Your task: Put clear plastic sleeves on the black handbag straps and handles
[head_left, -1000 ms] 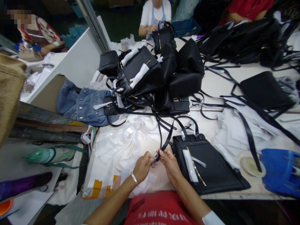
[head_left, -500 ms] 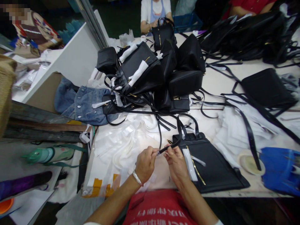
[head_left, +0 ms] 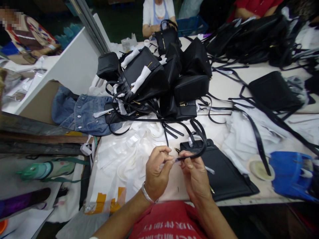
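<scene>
My left hand (head_left: 157, 172) and my right hand (head_left: 195, 172) meet in front of me, both pinched on the end of a thin black strap (head_left: 196, 154). The strap curves up to the handles of a flat black handbag (head_left: 221, 172) lying just right of my hands. A silver bracelet circles my left wrist. White wrapping sheets (head_left: 129, 156) lie under and left of my hands.
A heap of black handbags (head_left: 154, 83) with white paper strips fills the table's middle. A denim jacket (head_left: 82, 113) lies left. Loose straps and another black bag (head_left: 274, 91) lie right. A blue container (head_left: 291, 172) sits at the near right edge. Other people work at the far side.
My hands rose toward me and tightened on the strap's end; the strap now bends sideways over the bag instead of running up from my fingers. The view shifted slightly.
</scene>
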{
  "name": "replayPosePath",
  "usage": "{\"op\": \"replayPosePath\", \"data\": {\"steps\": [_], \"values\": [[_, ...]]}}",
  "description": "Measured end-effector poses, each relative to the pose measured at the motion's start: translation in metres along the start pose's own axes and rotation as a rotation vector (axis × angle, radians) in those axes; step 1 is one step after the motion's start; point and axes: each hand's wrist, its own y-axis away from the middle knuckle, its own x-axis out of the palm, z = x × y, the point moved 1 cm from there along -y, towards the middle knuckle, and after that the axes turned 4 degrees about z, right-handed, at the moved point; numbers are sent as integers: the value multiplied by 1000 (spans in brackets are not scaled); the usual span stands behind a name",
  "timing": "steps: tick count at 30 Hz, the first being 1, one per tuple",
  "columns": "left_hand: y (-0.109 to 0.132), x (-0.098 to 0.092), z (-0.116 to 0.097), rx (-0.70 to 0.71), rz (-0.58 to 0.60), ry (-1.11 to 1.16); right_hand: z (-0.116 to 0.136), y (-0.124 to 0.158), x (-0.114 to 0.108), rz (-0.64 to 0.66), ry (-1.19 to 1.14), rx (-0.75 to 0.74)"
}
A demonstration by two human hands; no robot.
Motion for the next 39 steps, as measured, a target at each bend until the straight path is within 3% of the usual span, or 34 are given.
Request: {"op": "replayPosePath", "data": {"steps": [3, 6, 9, 14, 19, 23, 30, 36, 39], "values": [[-8, 6, -3, 64, 18, 9, 1, 2, 4, 26, 68, -14], [-9, 6, 12, 13, 83, 1, -9, 3, 2, 58, 133, 45], [3, 0, 43, -119, 175, -62, -32, 5, -9, 123, 236, 123], [32, -9, 116, -375, 399, -310, -96, 13, -41, 144, 352, 306], [40, 5, 159, -313, 580, -787, -140, 12, -61, 63, 401, 349], [35, 14, 166, -252, 639, -904, -150, 5, -66, 21, 465, 324], [42, 6, 169, -254, 594, -775, -143, 8, -58, 82, 357, 295], [40, 3, 148, -240, 373, -337, -120, 5, -37, 88, 365, 193], [35, -7, 131, -199, 319, -257, -98, 3, -25, 86, 336, 132]]}}
